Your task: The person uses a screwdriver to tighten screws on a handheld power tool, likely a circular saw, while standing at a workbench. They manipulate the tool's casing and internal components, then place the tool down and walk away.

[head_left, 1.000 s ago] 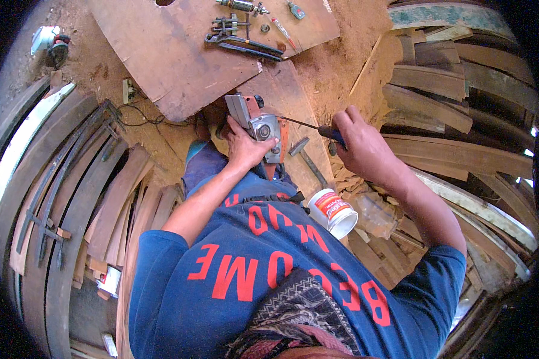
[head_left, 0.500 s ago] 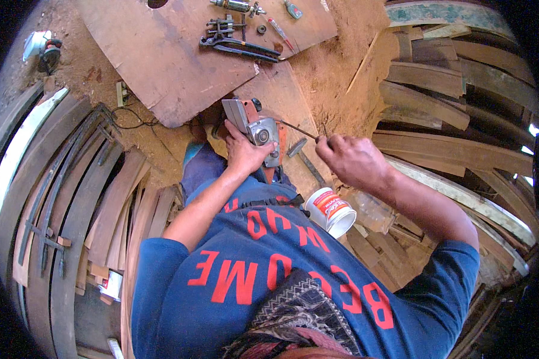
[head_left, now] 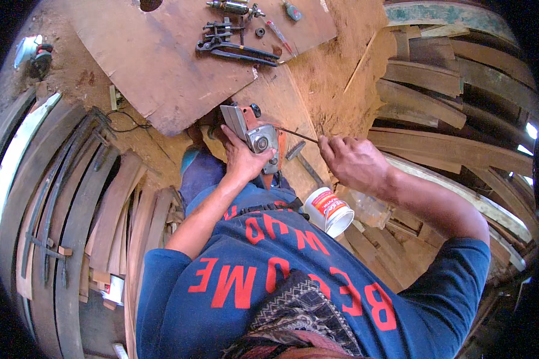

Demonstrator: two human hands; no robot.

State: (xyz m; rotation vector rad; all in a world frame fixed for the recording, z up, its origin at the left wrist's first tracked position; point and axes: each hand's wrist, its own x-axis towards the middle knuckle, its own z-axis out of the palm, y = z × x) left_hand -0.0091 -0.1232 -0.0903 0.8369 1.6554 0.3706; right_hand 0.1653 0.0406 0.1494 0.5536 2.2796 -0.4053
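My left hand [head_left: 247,157] grips an orange and grey power tool housing [head_left: 270,161] over my lap. A flat metal plate [head_left: 233,119] sits on the housing's left side, and a round bearing-like part shows on its face. In my closed right hand [head_left: 358,164] is a thin rod-like tool with a dark shaft [head_left: 298,134], perhaps a screwdriver; its handle is hidden by my fingers. The shaft's far end meets the right side of the housing. Just right of the housing, a hammer [head_left: 305,163] lies on a wooden board.
On the sheet ahead [head_left: 179,66] lie a motor armature [head_left: 230,6], a black clamp-like tool [head_left: 239,51], a small ring [head_left: 260,32], a red-tipped slim tool [head_left: 281,38] and a small bottle [head_left: 293,11]. A white bucket [head_left: 339,221] stands near my right side. Curved planks [head_left: 425,102] are piled on both sides.
Little differs. My right hand and elbow have shifted slightly to the right, with the shaft still against the housing. My left hand keeps its hold, and the view has moved a little.
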